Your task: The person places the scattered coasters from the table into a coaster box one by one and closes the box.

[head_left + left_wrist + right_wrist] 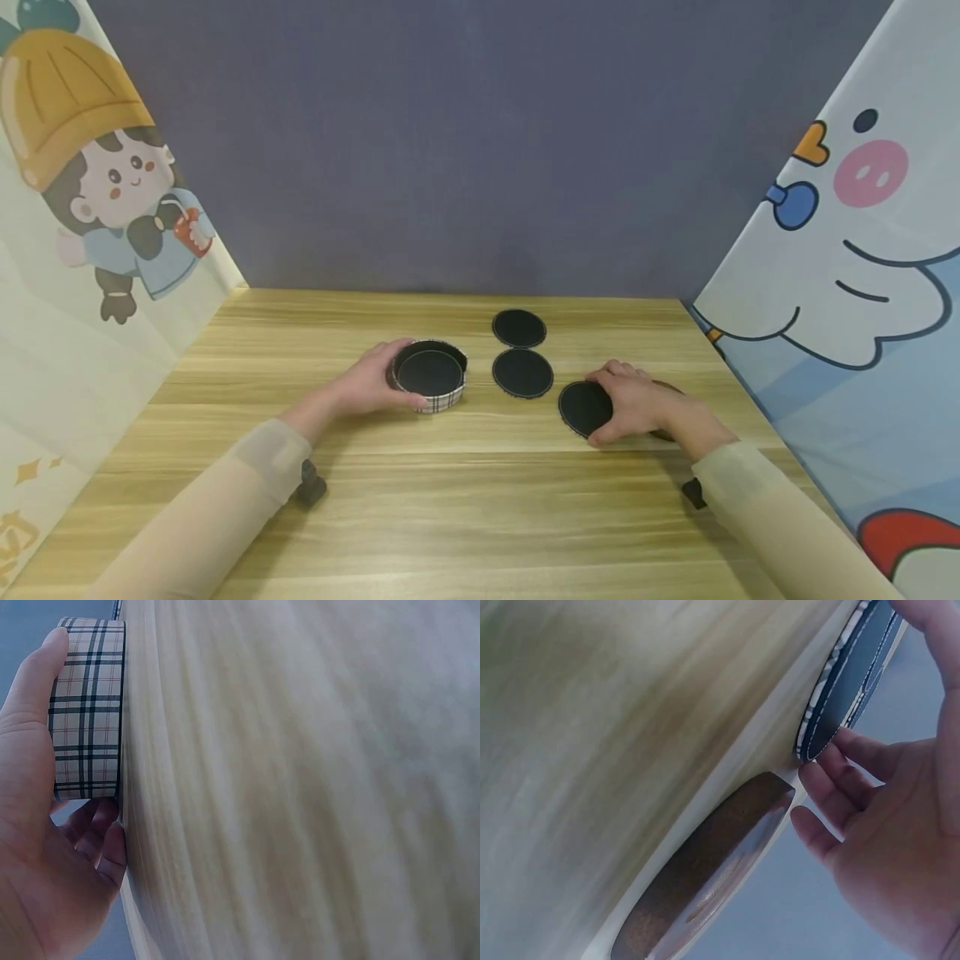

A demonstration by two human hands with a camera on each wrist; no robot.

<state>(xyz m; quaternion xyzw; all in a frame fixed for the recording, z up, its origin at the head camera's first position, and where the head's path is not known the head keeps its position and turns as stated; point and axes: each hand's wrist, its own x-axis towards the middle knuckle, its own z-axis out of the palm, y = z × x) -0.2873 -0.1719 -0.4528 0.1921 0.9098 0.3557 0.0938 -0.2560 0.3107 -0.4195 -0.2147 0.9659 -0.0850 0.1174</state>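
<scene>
My left hand [367, 383] grips the near left side of a round coaster holder [442, 403] with plaid outer wall and black inside. In the left wrist view the thumb lies along the plaid wall [86, 712], and the other fingers are bent below it. My right hand [632, 402] holds a round black coaster [579, 407] by its edges, thumb at the near side and fingers at the far side. White stitching runs round this coaster in the right wrist view, where it lies close over the table. The hand covers its right part.
Two more black coasters, a far one [519, 328] and a nearer one [522, 372], lie on the wooden table [480, 517] between the hands. A brown round wooden piece [712, 862] sits under the right wrist. A grey panel [480, 150] stands behind, with printed cloths on both sides.
</scene>
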